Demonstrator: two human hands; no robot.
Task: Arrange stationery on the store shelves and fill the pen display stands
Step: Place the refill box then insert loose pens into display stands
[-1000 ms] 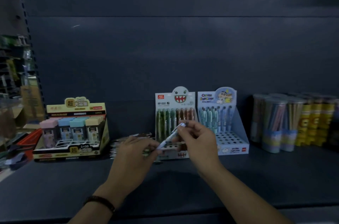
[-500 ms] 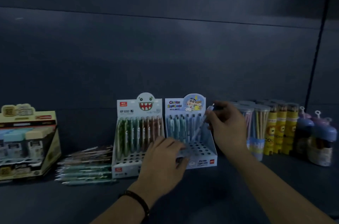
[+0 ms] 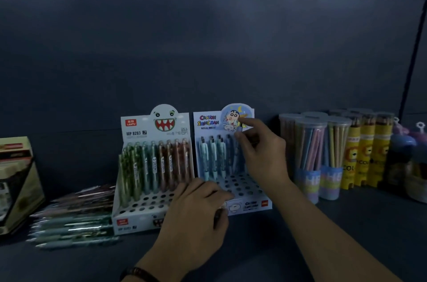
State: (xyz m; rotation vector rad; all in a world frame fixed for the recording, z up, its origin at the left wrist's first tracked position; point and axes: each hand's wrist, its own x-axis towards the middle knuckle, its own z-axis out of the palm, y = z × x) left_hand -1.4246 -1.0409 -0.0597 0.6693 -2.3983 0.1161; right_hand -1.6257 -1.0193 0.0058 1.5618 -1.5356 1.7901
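My right hand [image 3: 261,152] pinches a blue pen [image 3: 236,157] near its top, forefinger straight, at the back row of the Crayon Shin-chan stand [image 3: 254,204] by the shelf's [image 3: 346,235] back edge. My left hand [image 3: 198,210] curls against the stand's front lip; I cannot tell whether it grips anything.

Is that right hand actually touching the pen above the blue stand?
Touching. The head view shows the right hand pinching the top of the pen between thumb and fingertips, with the pen upright over the blue stand.
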